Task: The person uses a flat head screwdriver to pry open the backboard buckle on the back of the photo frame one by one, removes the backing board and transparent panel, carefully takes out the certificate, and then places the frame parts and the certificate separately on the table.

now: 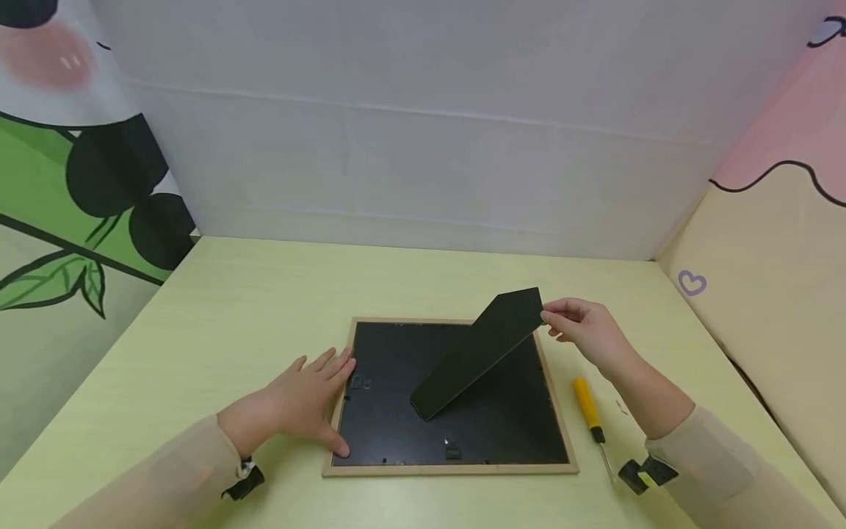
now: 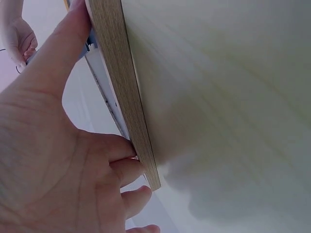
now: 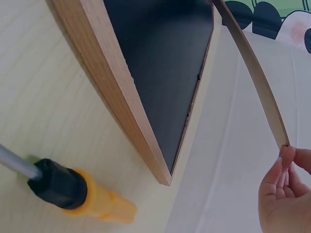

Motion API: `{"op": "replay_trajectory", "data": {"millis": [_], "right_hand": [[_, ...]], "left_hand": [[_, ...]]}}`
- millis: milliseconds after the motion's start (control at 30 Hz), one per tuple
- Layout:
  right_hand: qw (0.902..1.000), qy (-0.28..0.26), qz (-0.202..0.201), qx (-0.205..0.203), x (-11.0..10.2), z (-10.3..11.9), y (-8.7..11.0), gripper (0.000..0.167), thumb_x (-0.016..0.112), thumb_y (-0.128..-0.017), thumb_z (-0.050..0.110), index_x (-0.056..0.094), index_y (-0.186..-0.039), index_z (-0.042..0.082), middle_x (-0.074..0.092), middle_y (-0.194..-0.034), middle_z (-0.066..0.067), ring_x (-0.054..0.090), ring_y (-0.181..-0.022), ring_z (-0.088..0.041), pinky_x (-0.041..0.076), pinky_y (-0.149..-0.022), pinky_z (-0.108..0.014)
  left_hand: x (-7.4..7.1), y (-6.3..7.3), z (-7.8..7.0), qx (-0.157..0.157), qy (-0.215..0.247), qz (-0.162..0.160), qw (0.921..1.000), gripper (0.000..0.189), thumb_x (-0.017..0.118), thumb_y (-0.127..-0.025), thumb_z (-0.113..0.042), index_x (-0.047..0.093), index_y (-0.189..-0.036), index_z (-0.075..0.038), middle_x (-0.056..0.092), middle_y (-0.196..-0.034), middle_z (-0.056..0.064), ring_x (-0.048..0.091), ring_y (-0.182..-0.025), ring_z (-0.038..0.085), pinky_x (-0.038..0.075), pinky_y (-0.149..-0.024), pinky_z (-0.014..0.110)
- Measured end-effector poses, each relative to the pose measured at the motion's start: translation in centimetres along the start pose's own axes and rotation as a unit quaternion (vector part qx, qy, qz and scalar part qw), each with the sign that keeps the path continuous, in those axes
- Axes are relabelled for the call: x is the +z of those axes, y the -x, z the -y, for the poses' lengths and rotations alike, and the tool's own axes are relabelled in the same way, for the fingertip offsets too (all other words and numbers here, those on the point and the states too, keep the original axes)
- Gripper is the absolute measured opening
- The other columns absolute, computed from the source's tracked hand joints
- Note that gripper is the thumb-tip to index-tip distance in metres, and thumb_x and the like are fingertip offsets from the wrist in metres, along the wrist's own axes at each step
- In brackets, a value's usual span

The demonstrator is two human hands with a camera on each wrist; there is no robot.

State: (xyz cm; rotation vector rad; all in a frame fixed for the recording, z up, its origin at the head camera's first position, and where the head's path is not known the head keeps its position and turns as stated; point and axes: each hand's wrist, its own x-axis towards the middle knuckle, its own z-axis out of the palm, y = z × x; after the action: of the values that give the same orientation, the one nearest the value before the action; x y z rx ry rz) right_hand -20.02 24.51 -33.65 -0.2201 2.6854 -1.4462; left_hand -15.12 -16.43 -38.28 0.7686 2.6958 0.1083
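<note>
A picture frame with a black backing (image 1: 390, 433) and a light wooden border (image 1: 449, 470) lies face down on the table. Its black easel stand (image 1: 479, 353) is swung up at a slant from the backing. My right hand (image 1: 588, 330) pinches the stand's free end between thumb and fingers; the right wrist view shows the stand (image 3: 255, 73) edge-on, slightly bowed. Spread over the frame's left border, my left hand (image 1: 300, 404) rests with fingers and thumb extended. In the left wrist view the fingertips (image 2: 138, 194) lie along the wooden edge (image 2: 129, 92).
A screwdriver (image 1: 586, 404) with a yellow and black handle lies right of the frame, its shaft toward the near edge. The pale table (image 1: 277, 294) meets a white backdrop (image 1: 423, 169) behind, with printed panels at both sides.
</note>
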Motion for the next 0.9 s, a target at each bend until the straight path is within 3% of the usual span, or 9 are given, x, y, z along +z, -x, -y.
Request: {"op": "replay_trajectory", "data": {"millis": [167,300,500,900], "right_hand": [[1.0,-0.001,-0.004,0.009,0.3,-0.2,0.3,0.038,0.059,-0.093,0.024,0.059,-0.117,-0.006,0.063,-0.094,-0.009,0.058,-0.085,-0.031,0.05,-0.074,-0.022],[0.9999,0.002,-0.004,0.015,0.5,-0.3,0.6,0.038,0.058,-0.093,0.024,0.058,-0.117,-0.006,0.064,-0.094,-0.009,0.058,-0.082,-0.024,0.051,-0.073,-0.023],[0.9997,0.002,-0.008,0.024,0.9,-0.8,1.0,0.035,0.057,-0.094,0.02,0.058,-0.116,-0.007,0.064,-0.098,-0.015,0.058,-0.087,-0.034,0.051,-0.072,-0.023],[0.9989,0.001,0.004,0.047,1.7,-2.1,1.3,0.035,0.055,-0.095,0.02,0.058,-0.115,-0.008,0.063,-0.104,-0.02,0.058,-0.09,-0.034,0.051,-0.076,-0.028]], "left_hand": [[0.1,0.3,0.1,0.002,0.0,0.001,1.0,0.126,0.067,-0.056,-0.076,0.025,-0.146,0.002,0.015,-0.153,0.019,0.013,-0.138,0.04,0.015,-0.101,0.066],[0.1,0.6,0.0,0.003,0.0,0.0,1.0,0.126,0.068,-0.056,-0.076,0.025,-0.145,0.002,0.015,-0.153,0.018,0.013,-0.138,0.041,0.015,-0.101,0.066],[0.0,0.9,0.0,0.005,-0.002,0.001,1.0,0.125,0.069,-0.056,-0.075,0.025,-0.146,0.001,0.015,-0.153,0.018,0.013,-0.138,0.041,0.015,-0.101,0.066],[0.5,1.5,0.2,0.01,-0.01,0.003,0.9999,0.126,0.067,-0.055,-0.077,0.025,-0.145,0.002,0.016,-0.153,0.018,0.013,-0.138,0.041,0.015,-0.101,0.066]]}}
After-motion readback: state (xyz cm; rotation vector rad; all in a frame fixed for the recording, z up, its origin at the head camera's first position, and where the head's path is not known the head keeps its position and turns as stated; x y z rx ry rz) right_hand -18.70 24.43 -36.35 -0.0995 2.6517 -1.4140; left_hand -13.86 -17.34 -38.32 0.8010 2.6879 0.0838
